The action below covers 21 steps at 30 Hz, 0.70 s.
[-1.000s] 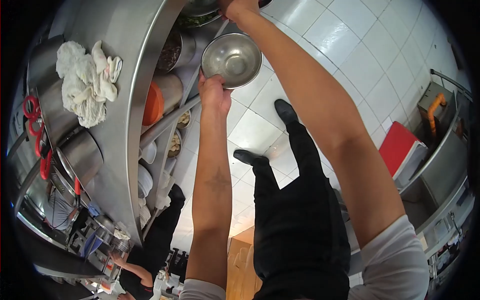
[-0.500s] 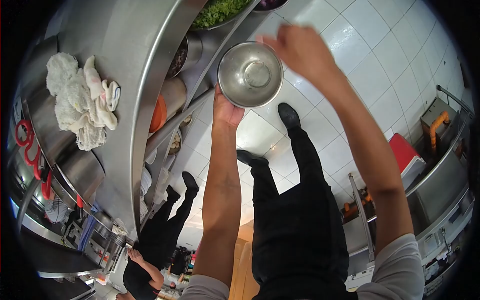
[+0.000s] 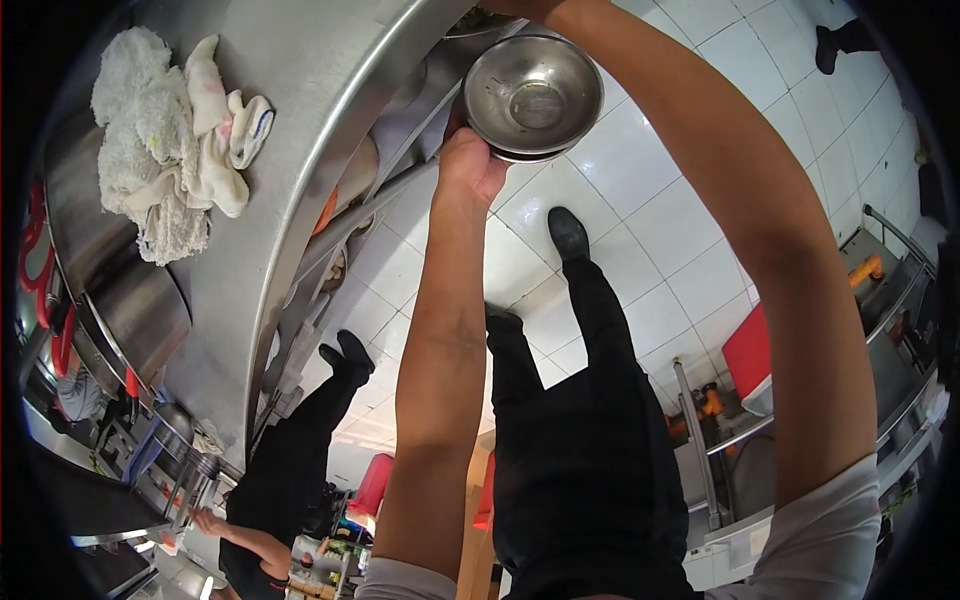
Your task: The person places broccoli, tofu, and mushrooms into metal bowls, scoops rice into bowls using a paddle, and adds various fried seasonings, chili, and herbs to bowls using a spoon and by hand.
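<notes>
My left hand [image 3: 472,165] grips a round steel bowl [image 3: 535,100] from its near left side and holds it up over the floor. The bowl tilts toward me and shows some small specks inside. Below its lower edge a second dark rim shows; whether that is another bowl stacked under it I cannot tell. My right hand [image 3: 520,6] reaches across beyond the bowl to the top edge of the view, beside a container of chopped greens [image 3: 478,22] on the shelf. Its fingers are out of sight there.
A curved steel counter [image 3: 290,110] runs along my left, with white towels [image 3: 150,140] and a cloth glove [image 3: 222,130] on it. Under it is a shelf with containers. A co-worker [image 3: 290,470] stands at lower left. Another person's foot [image 3: 826,50] shows at upper right.
My right hand has moved from the bowl's right rim up and left to the shelf by the greens. The bowl in my left hand has shifted up and slightly right.
</notes>
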Available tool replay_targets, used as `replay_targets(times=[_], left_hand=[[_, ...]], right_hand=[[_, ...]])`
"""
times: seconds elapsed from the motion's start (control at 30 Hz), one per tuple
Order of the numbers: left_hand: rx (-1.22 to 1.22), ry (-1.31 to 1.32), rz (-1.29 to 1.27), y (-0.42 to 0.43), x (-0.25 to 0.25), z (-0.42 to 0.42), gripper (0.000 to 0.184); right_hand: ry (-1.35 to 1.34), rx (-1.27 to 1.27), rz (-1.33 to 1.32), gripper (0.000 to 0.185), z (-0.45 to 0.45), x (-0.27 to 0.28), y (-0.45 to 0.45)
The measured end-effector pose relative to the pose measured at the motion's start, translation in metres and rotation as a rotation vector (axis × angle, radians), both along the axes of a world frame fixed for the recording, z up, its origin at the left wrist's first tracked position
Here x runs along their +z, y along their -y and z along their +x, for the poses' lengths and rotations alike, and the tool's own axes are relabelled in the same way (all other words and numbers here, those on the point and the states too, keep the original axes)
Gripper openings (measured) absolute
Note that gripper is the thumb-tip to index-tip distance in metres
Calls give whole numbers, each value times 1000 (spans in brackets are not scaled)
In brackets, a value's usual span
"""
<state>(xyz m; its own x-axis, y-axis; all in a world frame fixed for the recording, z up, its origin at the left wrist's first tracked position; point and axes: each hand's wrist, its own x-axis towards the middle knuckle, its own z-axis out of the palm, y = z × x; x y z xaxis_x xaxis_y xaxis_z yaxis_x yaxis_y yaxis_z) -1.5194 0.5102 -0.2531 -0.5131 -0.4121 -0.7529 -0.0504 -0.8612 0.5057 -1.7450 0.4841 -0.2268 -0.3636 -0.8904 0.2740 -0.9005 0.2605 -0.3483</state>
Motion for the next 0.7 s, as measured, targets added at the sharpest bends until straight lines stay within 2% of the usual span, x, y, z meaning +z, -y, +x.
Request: replay_targets(times=[0.17,0.23,0.4,0.5,0.6,0.7], left_hand=[[-42,29,-25,-1,11,-12,38],[-126,-50,17,5,5,-14,37],[-85,-43,30,7,0,-18,35],[-88,-38,8,6,7,-22,34],[-65,-50,21,7,7,-24,34],[-47,-38,19,8,2,-25,34]], right_hand=[[-172,-3,-218,25,12,-31,10],[-294,-43,-364,25,11,-56,23],[184,-6,-132,24,6,37,-24],[398,23,-48,23,18,68,-63],[477,64,56,22,44,50,-97],[439,48,76,18,59,20,-126]])
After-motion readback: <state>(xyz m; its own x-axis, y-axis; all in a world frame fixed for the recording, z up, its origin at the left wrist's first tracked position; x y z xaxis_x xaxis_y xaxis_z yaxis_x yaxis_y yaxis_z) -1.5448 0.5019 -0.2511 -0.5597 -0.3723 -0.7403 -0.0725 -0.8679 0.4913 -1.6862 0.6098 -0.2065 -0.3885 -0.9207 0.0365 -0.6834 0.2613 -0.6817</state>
